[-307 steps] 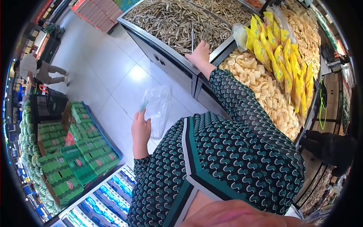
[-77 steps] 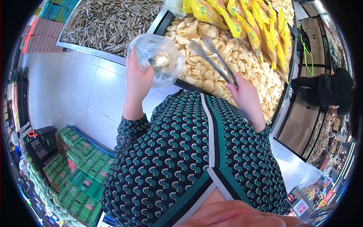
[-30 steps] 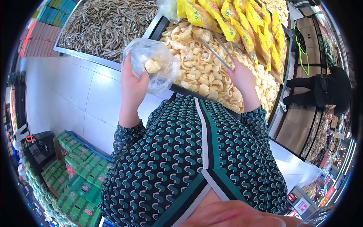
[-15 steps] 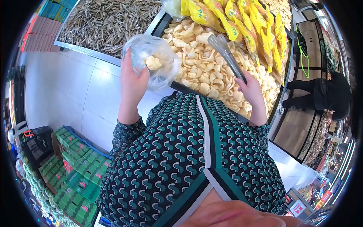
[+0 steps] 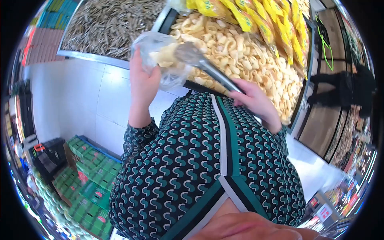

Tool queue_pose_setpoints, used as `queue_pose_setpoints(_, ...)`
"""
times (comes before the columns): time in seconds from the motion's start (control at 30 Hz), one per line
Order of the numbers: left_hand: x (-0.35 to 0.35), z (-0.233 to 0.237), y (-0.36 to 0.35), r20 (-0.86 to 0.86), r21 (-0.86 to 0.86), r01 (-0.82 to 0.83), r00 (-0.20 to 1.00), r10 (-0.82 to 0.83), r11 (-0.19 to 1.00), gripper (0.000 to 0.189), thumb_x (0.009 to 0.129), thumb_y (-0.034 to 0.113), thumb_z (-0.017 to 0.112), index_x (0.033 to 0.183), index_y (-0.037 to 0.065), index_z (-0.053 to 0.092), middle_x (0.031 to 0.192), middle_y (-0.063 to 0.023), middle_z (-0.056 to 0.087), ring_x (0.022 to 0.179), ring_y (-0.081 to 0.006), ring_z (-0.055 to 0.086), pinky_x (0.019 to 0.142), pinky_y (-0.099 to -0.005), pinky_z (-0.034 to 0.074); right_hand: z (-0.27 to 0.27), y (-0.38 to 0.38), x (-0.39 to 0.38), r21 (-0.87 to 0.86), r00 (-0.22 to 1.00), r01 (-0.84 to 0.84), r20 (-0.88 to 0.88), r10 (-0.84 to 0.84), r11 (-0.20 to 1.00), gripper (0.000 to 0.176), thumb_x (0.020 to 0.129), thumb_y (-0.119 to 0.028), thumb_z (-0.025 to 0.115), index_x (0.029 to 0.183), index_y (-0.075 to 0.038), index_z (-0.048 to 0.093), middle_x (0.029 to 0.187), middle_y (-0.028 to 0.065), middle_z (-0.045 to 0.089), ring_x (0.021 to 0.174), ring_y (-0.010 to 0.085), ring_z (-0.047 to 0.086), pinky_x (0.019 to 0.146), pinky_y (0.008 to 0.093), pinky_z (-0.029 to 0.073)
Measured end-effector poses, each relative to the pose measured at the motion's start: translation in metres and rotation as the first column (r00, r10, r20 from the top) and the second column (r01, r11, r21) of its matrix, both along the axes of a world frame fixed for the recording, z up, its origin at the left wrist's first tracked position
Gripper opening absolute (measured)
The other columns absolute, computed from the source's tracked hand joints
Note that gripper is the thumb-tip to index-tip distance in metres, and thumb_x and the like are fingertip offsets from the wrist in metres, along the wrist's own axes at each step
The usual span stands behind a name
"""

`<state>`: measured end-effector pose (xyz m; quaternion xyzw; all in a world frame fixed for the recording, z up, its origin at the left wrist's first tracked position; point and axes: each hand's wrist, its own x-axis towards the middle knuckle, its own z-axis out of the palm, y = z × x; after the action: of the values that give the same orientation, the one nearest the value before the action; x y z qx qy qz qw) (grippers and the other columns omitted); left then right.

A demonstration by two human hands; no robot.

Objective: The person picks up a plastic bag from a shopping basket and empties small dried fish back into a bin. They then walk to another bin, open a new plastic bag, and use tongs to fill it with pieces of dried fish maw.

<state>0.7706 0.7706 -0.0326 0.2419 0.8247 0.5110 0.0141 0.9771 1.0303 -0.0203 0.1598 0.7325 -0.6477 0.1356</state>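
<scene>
My left hand (image 5: 145,80) grips a clear plastic bag (image 5: 176,78) by its side, with the bag's mouth spread. Some pale puffed snack pieces (image 5: 165,56) are at the bag's mouth and inside it. In my right hand (image 5: 254,98) is a pair of metal tongs (image 5: 216,72), slanting up and left. Their blurred tips reach the bag's mouth, with a pale snack piece at them. Behind and to the right lies a wide bin of loose curled puffed snacks (image 5: 236,60).
Yellow snack packets (image 5: 264,24) lie along the bin's far side. Left of it is a tray of small dried fish (image 5: 112,28). Green boxes (image 5: 94,172) are stacked at lower left. A person in dark clothes (image 5: 348,88) bends at the right.
My right hand and the tongs have moved left, from over the snack bin to the bag's mouth, carrying a snack piece. My left hand still holds the bag in nearly the same place.
</scene>
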Motion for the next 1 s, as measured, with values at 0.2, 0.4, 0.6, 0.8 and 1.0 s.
queue_pose_setpoints(0.2,0.013,0.018,0.002,0.128,0.054,-0.003,0.992,-0.004,0.999,0.070,0.078,-0.005,0.058,0.142,-0.008,0.029,0.140,-0.0209,0.039,0.129,-0.0286,0.041,0.107,-0.0358,0.034,-0.008,-0.033,-0.018,0.537,0.976,-0.130,-0.080,0.204,0.833,0.041,0.085,-0.027,0.065,0.120,-0.007,0.057,0.092,0.0151,0.067,0.084,0.0328,0.065,0.075,0.0399,0.051)
queue_pose_setpoints(0.4,0.010,0.012,-0.006,0.156,0.090,-0.044,0.987,0.029,0.995,0.070,0.078,-0.004,0.059,0.143,-0.005,0.031,0.142,-0.0212,0.037,0.130,-0.0301,0.040,0.108,-0.0376,0.033,0.026,0.030,0.053,0.647,0.993,0.089,0.001,-0.118,0.757,0.043,0.086,-0.025,0.066,0.123,-0.005,0.057,0.084,0.0136,0.066,0.073,0.0260,0.065,0.068,0.0347,0.051)
queue_pose_setpoints(0.6,0.008,0.016,0.003,0.059,0.005,0.016,0.998,-0.017,1.000,0.064,0.078,-0.003,0.059,0.139,0.001,0.041,0.138,-0.0207,0.040,0.126,-0.0300,0.044,0.105,-0.0397,0.036,0.006,0.054,0.100,0.386,0.891,0.227,0.289,-0.351,0.894,0.035,0.091,-0.022,0.062,0.122,-0.004,0.058,0.076,0.0054,0.060,0.060,0.0107,0.060,0.055,0.0248,0.048)
queue_pose_setpoints(0.8,0.008,0.022,0.009,-0.009,0.097,0.020,1.000,-0.019,0.995,0.065,0.077,-0.003,0.058,0.139,-0.003,0.038,0.136,-0.0224,0.042,0.127,-0.0325,0.043,0.106,-0.0398,0.035,-0.026,0.032,0.094,0.318,0.883,0.302,0.262,-0.389,0.899,0.027,0.092,-0.016,0.059,0.115,0.000,0.058,0.076,0.0043,0.060,0.059,0.0112,0.058,0.057,0.0256,0.050)
queue_pose_setpoints(1.0,0.011,0.023,0.010,-0.176,-0.178,0.060,0.980,-0.092,0.982,0.068,0.077,-0.001,0.059,0.141,-0.004,0.035,0.142,-0.0267,0.036,0.134,-0.0391,0.034,0.110,-0.0435,0.029,-0.032,0.037,0.109,0.250,0.850,0.452,0.171,-0.499,0.856,0.027,0.093,-0.010,0.055,0.117,0.001,0.057,0.077,0.0059,0.062,0.060,0.0108,0.059,0.057,0.0246,0.050)
